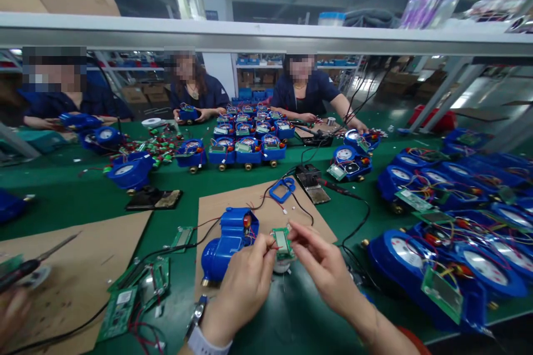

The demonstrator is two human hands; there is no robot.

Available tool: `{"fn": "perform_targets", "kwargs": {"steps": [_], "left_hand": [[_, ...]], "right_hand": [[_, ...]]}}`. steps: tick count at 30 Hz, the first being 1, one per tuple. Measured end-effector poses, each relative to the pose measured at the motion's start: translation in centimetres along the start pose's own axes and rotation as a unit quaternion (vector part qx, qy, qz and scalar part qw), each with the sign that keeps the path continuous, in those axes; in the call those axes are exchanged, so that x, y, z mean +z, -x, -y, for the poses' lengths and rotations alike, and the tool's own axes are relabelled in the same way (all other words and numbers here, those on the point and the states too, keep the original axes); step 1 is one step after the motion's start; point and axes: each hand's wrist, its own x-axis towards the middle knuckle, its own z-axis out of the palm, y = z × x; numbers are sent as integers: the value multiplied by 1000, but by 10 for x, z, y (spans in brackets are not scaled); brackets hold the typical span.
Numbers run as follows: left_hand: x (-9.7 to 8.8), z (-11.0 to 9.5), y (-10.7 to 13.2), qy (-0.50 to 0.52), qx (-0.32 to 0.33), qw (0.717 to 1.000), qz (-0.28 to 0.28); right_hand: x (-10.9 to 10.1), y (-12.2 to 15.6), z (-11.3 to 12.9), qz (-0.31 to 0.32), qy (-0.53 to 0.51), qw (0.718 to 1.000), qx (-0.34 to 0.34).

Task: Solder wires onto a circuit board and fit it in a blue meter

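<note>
My left hand point(245, 283) and my right hand point(322, 266) meet over the green table and pinch a small green circuit board point(283, 241) between their fingertips. Thin red wires run from the board to a blue water meter body point(227, 241) lying on a sheet of brown cardboard point(233, 199) just left of my hands. A watch sits on my left wrist. A loose blue ring-shaped part point(282, 189) lies farther back on the cardboard.
Several blue meters with wired boards crowd the right side point(437, 255) and stand in rows at the middle back point(245, 147). Green circuit boards point(137, 288) lie at left, a soldering iron stand point(310, 180) behind. Three people sit across the table; another person's hand holds a soldering iron point(25, 269).
</note>
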Motion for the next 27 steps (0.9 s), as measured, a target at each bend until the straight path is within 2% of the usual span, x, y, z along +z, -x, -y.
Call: {"fn": "perform_targets", "kwargs": {"steps": [3, 10, 13, 16, 18, 20, 23, 27], "left_hand": [[3, -7, 1, 69, -24, 997, 20], [5, -8, 6, 135, -59, 989, -6], [6, -8, 8, 134, -63, 989, -26], [4, -10, 9, 139, -69, 987, -40], [1, -13, 9, 147, -67, 986, -44], [1, -17, 6, 150, -62, 986, -46], [4, -23, 0, 141, -48, 988, -38], [13, -31, -5, 127, -30, 991, -20]], "right_hand": [[6, 9, 7, 58, 121, 985, -112], [-3, 14, 5, 66, 217, 963, -149], [-25, 36, 2, 78, 298, 943, -127], [-63, 68, -10, 91, 386, 913, -99], [-87, 89, -21, 67, 435, 892, -107], [-100, 105, -28, 20, 470, 875, -115], [-92, 110, -23, -1, 469, 877, -107], [-53, 88, 1, 58, 365, 922, -116]]}}
